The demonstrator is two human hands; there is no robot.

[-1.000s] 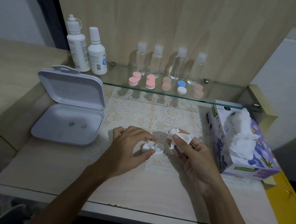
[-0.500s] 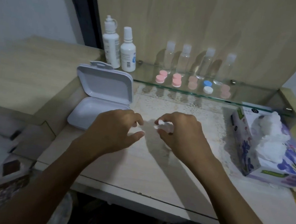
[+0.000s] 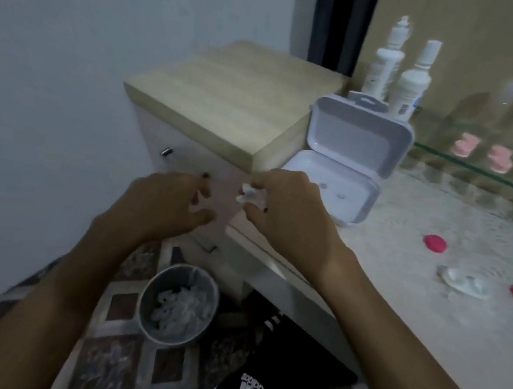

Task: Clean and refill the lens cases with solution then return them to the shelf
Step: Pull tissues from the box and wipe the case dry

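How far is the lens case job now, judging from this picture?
Done, apparently: wiping; the open lens case lies on the table with its two pink caps off. In hand: the right hand pinches a crumpled tissue, with the waste bin below. Left: refilling, capping, returning it to the glass shelf.

We hold both bare forearms out ahead of us, rising from the near edge and drawing closer together toward the middle. Our left hand (image 3: pixel 165 205) hangs palm down with its fingers loosely curled and spread, the thumb sticking out to the right, gripping nothing. Our right hand (image 3: pixel 288 211) sits just to its right, a narrow gap between them, knuckles up and wrist bent slightly. Its fingertips (image 3: pixel 258 183) and thumb are drawn together, pinching a small white crumpled wad (image 3: pixel 250 195) at the hand's left side.
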